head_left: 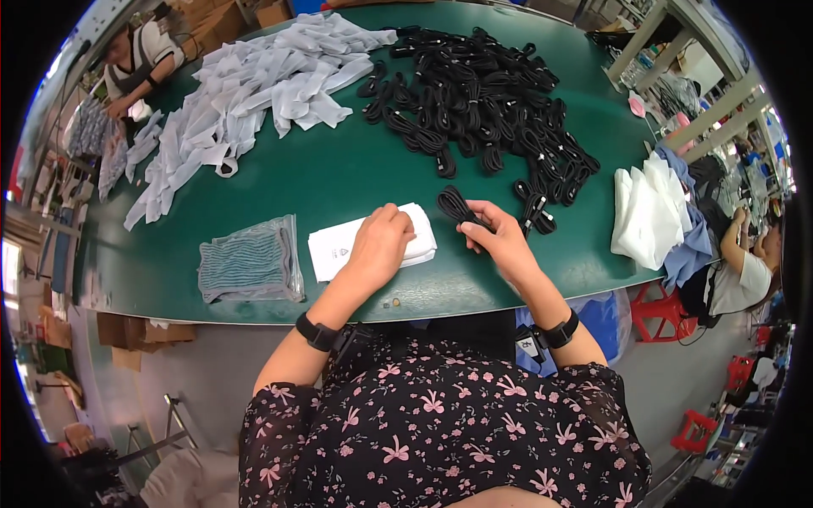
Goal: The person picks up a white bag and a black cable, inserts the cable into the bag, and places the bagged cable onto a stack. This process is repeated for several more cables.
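A coiled black cable [455, 206], bundled into a tight loop, is pinched between the thumb and fingers of my right hand [501, 240]. It is held tilted just above the green table [339, 182]. My left hand [383, 244] rests on a flat stack of white bags [334, 252] with small dark print. Its fingers are curled down onto the top bag near the stack's far edge; the fingertips are partly hidden. Right of my right hand lie a few loose cable bundles [533, 212], at the near end of a large heap of black cables [474, 97].
Whitish translucent packets [246, 85] lie heaped at the far left. A clear bag with grey-green striped fabric [247, 264] lies left of the stack. White plastic bags [650, 210] hang over the right edge. Co-workers sit at the far left [140, 63] and right [745, 271].
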### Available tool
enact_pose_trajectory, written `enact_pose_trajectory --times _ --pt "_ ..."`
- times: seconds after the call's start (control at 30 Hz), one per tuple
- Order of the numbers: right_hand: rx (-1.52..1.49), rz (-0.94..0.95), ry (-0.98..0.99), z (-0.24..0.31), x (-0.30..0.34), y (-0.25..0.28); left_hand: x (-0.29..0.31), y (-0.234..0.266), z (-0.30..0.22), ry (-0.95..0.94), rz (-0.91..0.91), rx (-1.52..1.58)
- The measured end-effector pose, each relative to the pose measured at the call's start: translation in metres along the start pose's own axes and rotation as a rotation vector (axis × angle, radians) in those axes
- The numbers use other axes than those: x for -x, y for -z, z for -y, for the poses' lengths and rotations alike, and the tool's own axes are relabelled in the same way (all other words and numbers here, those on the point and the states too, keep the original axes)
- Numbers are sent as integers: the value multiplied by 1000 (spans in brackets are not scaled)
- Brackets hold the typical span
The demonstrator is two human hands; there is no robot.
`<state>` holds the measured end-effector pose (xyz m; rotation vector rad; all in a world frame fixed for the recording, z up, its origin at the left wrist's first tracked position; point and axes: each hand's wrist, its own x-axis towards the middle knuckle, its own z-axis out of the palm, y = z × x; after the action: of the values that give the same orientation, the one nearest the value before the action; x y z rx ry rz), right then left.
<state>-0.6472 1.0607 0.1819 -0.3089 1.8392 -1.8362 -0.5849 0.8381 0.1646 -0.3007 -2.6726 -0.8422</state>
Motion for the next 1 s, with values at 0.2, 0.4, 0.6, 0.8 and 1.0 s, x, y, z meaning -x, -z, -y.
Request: enact_pose_trajectory --times 0.2,0.4,0.6,0.8,1.0 --pt "287 -39 407 -14 4 -10 2 2 4 -35 -93 -65" --pt "686 -150 700 -13 4 -17 5 8 -2 238 -33 290" --pt "764 -102 771 -14 5 -15 5 7 1 234 -57 343" --pt "924 -56 921 -17 3 -12 7 -1 3 109 -116 119" --pt "869 -131 837 -14 7 -17 8 0 -3 105 -50 70"
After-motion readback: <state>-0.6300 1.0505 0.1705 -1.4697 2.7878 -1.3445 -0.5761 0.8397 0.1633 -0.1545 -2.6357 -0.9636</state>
